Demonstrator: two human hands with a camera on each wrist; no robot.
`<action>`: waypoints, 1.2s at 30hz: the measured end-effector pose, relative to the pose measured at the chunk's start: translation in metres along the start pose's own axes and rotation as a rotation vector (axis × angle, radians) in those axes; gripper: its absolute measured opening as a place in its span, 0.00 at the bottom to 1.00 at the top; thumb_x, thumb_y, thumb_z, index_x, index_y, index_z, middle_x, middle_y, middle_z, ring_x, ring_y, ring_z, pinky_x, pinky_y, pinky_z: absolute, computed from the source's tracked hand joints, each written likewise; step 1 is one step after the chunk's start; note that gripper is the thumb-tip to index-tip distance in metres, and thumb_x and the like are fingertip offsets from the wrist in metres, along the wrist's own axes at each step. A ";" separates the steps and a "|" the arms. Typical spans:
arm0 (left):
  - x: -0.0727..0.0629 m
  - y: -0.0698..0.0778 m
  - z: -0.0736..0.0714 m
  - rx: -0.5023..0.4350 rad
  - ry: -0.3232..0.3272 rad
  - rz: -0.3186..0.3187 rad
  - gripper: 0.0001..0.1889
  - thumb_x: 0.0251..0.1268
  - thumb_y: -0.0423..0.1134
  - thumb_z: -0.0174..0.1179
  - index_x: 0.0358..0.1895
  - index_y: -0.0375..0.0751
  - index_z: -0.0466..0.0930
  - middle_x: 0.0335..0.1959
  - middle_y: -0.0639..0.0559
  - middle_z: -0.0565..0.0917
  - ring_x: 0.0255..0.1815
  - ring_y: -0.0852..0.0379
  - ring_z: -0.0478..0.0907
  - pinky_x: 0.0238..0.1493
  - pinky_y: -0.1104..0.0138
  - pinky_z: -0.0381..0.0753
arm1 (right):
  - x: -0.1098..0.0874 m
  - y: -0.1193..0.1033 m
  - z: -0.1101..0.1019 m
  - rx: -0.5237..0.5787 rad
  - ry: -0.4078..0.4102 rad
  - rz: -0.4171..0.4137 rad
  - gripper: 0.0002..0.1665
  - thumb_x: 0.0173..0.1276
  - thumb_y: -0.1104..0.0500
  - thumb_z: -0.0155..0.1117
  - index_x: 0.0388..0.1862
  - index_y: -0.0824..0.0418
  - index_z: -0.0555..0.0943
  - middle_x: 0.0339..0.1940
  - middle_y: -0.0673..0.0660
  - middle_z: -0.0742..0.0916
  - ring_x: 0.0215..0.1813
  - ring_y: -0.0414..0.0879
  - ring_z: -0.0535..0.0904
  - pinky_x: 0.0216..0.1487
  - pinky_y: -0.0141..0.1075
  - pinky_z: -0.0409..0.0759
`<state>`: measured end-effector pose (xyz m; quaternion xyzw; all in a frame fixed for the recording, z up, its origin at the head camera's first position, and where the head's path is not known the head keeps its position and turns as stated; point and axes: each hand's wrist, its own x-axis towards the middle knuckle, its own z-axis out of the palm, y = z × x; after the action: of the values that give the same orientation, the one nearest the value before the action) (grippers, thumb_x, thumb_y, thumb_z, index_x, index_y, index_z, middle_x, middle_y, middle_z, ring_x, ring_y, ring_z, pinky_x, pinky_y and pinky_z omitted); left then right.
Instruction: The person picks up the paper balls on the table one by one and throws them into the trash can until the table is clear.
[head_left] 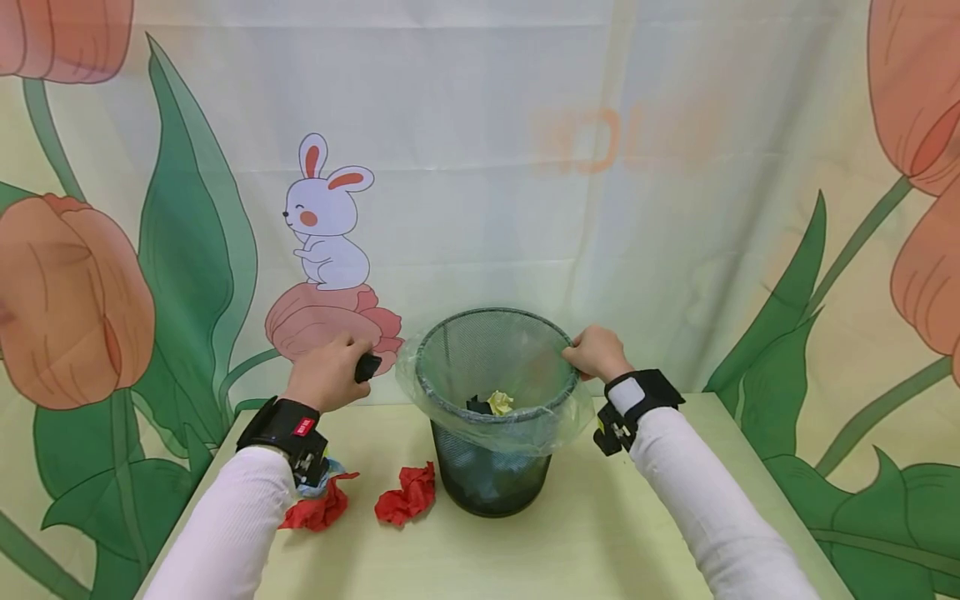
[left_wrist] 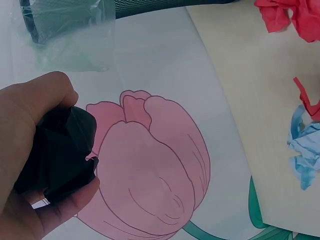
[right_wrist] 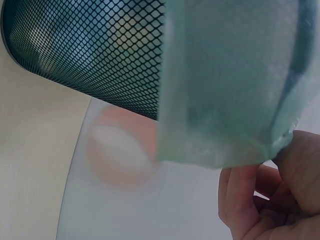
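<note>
My left hand (head_left: pixel 326 373) grips a crumpled piece of black paper (left_wrist: pixel 62 155) in the air, left of the wastebasket's rim. The black mesh wastebasket (head_left: pixel 491 479) stands upright on the table, lined with a translucent greenish plastic bag (right_wrist: pixel 215 135) folded out over its rim. At the right side of that rim, my right hand (head_left: pixel 597 352) pinches the bag's edge between thumb and fingers. Inside the basket lie a yellow crumpled paper (head_left: pixel 500 402) and a black one (head_left: pixel 477 406).
On the pale table (head_left: pixel 600 542), a red crumpled paper (head_left: pixel 407 496) lies just left of the basket. Farther left, another red paper (head_left: pixel 321 510) and a light blue paper (left_wrist: pixel 306 147) sit partly under my left wrist. Behind the table hangs a printed curtain (head_left: pixel 480 208).
</note>
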<state>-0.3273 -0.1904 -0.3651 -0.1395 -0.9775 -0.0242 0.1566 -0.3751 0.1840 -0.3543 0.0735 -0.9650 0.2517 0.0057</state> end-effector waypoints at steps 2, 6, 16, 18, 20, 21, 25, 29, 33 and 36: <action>0.003 0.003 -0.003 0.007 -0.001 0.008 0.27 0.45 0.42 0.68 0.53 0.43 0.75 0.39 0.41 0.76 0.33 0.46 0.73 0.34 0.53 0.81 | 0.000 0.000 0.000 -0.002 -0.005 0.001 0.28 0.63 0.62 0.52 0.06 0.52 0.55 0.04 0.47 0.60 0.18 0.49 0.79 0.16 0.28 0.49; 0.007 0.006 -0.007 0.007 -0.001 0.027 0.25 0.45 0.42 0.68 0.51 0.43 0.75 0.38 0.42 0.76 0.33 0.47 0.73 0.35 0.53 0.82 | 0.000 0.000 -0.001 -0.007 -0.007 0.003 0.28 0.64 0.62 0.52 0.06 0.52 0.55 0.05 0.47 0.60 0.16 0.46 0.77 0.17 0.29 0.49; 0.019 0.017 -0.023 -0.033 0.064 0.075 0.20 0.52 0.48 0.64 0.46 0.43 0.76 0.35 0.44 0.75 0.28 0.48 0.75 0.28 0.56 0.80 | -0.002 -0.001 -0.001 -0.013 0.001 -0.003 0.28 0.64 0.62 0.52 0.05 0.52 0.56 0.05 0.47 0.62 0.15 0.44 0.75 0.16 0.28 0.52; 0.021 0.020 -0.027 -0.030 0.063 0.079 0.20 0.53 0.48 0.64 0.47 0.43 0.77 0.36 0.43 0.76 0.29 0.47 0.76 0.29 0.55 0.81 | -0.002 -0.001 -0.001 -0.011 0.004 -0.004 0.28 0.64 0.62 0.52 0.05 0.52 0.56 0.05 0.47 0.62 0.15 0.44 0.75 0.16 0.28 0.52; 0.023 0.024 -0.029 -0.024 0.055 0.079 0.21 0.52 0.47 0.64 0.49 0.43 0.77 0.39 0.43 0.77 0.32 0.47 0.77 0.32 0.54 0.82 | -0.002 -0.001 -0.001 -0.008 0.004 0.000 0.28 0.64 0.62 0.52 0.06 0.52 0.56 0.05 0.47 0.62 0.14 0.43 0.74 0.16 0.28 0.52; 0.024 0.025 -0.030 -0.023 0.047 0.080 0.21 0.52 0.46 0.64 0.50 0.43 0.77 0.40 0.43 0.77 0.33 0.47 0.77 0.33 0.54 0.82 | -0.002 -0.001 -0.001 -0.007 0.004 -0.001 0.28 0.64 0.62 0.52 0.06 0.52 0.56 0.05 0.47 0.61 0.14 0.43 0.74 0.16 0.28 0.53; 0.030 0.033 -0.037 -0.013 0.012 0.078 0.22 0.50 0.43 0.65 0.50 0.45 0.75 0.40 0.44 0.76 0.34 0.49 0.75 0.31 0.55 0.80 | -0.001 -0.001 -0.001 -0.010 -0.003 0.002 0.28 0.64 0.62 0.52 0.06 0.52 0.55 0.05 0.47 0.60 0.14 0.42 0.74 0.16 0.28 0.53; 0.035 0.044 -0.044 -0.012 0.008 0.096 0.21 0.49 0.42 0.64 0.49 0.45 0.74 0.38 0.45 0.74 0.32 0.50 0.72 0.29 0.57 0.78 | -0.001 -0.001 -0.001 -0.013 -0.002 0.000 0.28 0.63 0.62 0.52 0.06 0.52 0.55 0.05 0.47 0.60 0.13 0.41 0.73 0.15 0.28 0.52; 0.040 0.055 -0.046 -0.020 0.019 0.122 0.22 0.49 0.42 0.65 0.50 0.46 0.74 0.38 0.46 0.75 0.34 0.49 0.73 0.29 0.56 0.79 | -0.001 -0.001 0.000 -0.008 -0.001 -0.005 0.28 0.63 0.63 0.52 0.06 0.51 0.55 0.04 0.46 0.60 0.13 0.41 0.73 0.15 0.27 0.52; 0.044 0.062 -0.047 -0.032 0.022 0.141 0.22 0.49 0.41 0.65 0.50 0.46 0.74 0.39 0.46 0.74 0.35 0.48 0.74 0.30 0.56 0.78 | -0.002 -0.001 -0.001 -0.006 -0.004 -0.007 0.28 0.64 0.63 0.52 0.06 0.51 0.55 0.04 0.46 0.61 0.13 0.41 0.72 0.15 0.28 0.54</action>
<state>-0.3354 -0.1236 -0.3063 -0.2102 -0.9629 -0.0303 0.1663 -0.3734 0.1837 -0.3527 0.0773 -0.9654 0.2488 0.0047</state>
